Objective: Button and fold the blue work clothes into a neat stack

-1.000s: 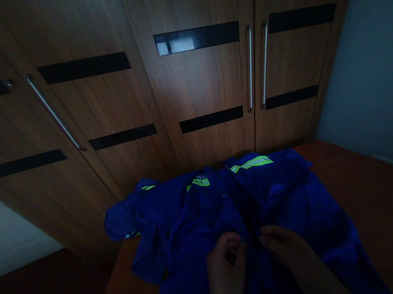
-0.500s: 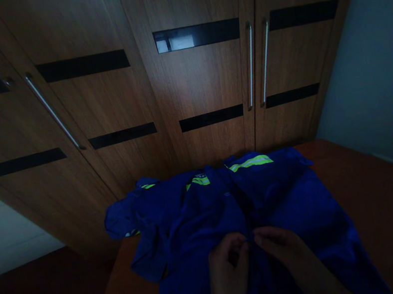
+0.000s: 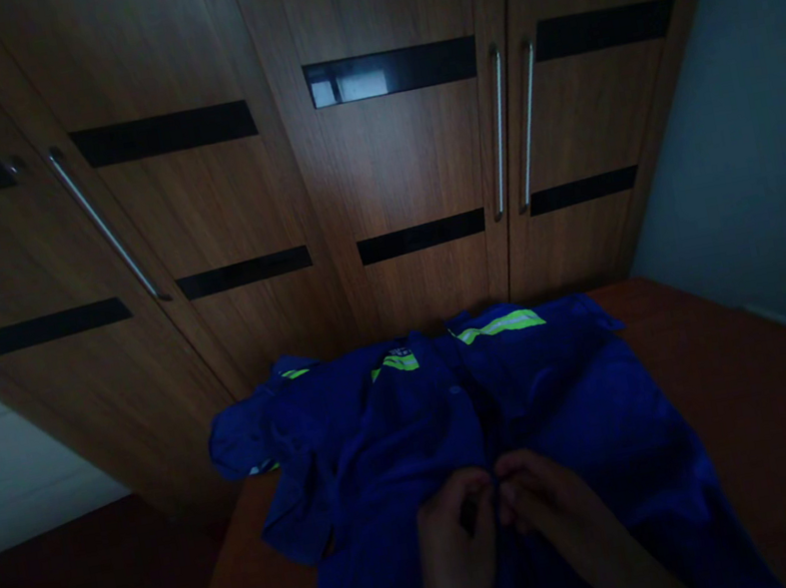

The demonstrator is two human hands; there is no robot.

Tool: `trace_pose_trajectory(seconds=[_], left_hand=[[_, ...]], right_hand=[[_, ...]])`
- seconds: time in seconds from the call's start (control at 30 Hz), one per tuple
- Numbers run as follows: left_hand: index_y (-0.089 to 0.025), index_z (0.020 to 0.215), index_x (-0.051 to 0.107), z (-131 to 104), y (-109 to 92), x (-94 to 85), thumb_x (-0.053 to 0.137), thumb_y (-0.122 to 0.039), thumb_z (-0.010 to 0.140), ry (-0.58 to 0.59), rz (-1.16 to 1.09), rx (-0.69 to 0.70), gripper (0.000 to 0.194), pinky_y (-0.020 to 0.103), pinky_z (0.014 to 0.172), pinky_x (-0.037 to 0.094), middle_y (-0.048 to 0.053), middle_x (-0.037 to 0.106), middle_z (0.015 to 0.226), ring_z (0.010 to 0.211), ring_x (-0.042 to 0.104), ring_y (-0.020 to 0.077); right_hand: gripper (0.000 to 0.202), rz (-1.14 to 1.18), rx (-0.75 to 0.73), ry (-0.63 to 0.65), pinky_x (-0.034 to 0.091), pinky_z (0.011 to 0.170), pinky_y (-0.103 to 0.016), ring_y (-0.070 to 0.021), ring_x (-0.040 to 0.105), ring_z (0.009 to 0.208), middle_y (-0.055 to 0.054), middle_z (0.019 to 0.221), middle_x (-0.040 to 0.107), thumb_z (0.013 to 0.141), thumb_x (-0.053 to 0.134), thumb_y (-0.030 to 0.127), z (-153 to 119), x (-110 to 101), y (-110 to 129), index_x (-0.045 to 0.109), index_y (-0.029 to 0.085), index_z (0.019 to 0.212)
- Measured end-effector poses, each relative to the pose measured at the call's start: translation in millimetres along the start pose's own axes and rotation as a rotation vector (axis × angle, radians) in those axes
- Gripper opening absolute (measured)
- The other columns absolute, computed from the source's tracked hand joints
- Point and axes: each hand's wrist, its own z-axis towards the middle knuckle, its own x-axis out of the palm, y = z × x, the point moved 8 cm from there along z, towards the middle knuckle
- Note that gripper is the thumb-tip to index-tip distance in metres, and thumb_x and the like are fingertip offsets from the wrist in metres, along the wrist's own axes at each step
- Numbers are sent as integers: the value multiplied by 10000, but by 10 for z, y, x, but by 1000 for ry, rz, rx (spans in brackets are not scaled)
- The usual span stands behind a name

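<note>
We have a blue garment [image 3: 380, 438] spread across the brown surface [image 3: 730, 437], its upper part along the far edge by the wardrobe [image 3: 385, 163]. One sleeve bunches over the far left corner and hangs past the left edge; bare surface shows towards the far right corner.

Our left hand [image 3: 450, 553] has thumb and forefinger together, apparently pinching the cloth at the front opening. Our right hand [image 3: 574, 521] meets it there, fingers bent inwards; it is too dark to tell whether they grip cloth or only touch it.

We judge the cloth soft but fairly sturdy, moderately heavy as a whole and light at the edge, neither slippery nor fragile. It would likely crease and sag rather than hold a shape. The doubled front edges, near the button [image 3: 455, 390], look best for a fingertip hold; the yellow-green strip [image 3: 501, 326] may be a little stiffer.
</note>
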Motion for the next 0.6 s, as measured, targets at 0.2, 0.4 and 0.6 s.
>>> trace_pose_trajectory(seconds=[0.2, 0.4, 0.6], left_hand=[[-211, 865, 600, -41, -22, 41, 490, -227, 848, 53, -120, 4, 112, 203, 620, 435, -5, 654, 750, 691, 613, 143], [-184, 706, 542, 7, 155, 68, 560, -345, 821, 24, -162, -103, 198, 203, 560, 392, -19, 573, 627, 614, 543, 135], [-176, 724, 539, 33, 214, 84, 528, -302, 829, 29, -235, -133, 164, 214, 577, 385, -9, 578, 646, 635, 536, 140]], right_hand=[[200, -605, -41, -32, 370, 554, -228, -144, 614, 612, 6, 672, 640, 861, 388, 220, 6, 69, 106, 521, 212, 1010], [168, -931, -109, -24, 318, 531, -231, -150, 637, 633, 8, 711, 653, 861, 392, 172, -43, 167, 169, 533, 239, 925], [176, -921, -121, -70, 339, 553, -245, -162, 648, 648, 29, 708, 659, 879, 427, 214, -50, 118, 164, 540, 263, 1005]])
